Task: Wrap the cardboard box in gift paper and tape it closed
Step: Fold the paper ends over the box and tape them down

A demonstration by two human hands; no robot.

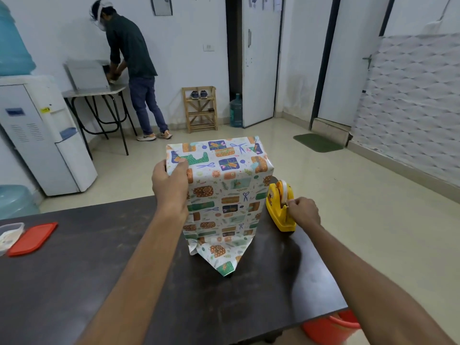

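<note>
Dark tabletop (99,270) in a white-walled room: your box (224,190) stands upright near its far edge, covered in gift paper (219,255) whose lower flap trails loose toward you. Your left hand (170,183) grips the box's upper left corner, fingers curled round the edge. Your right hand (303,211) pinches the tape (282,189) at the yellow dispenser (276,207) just right of the box. A red lid (33,239) lies far left.
</note>
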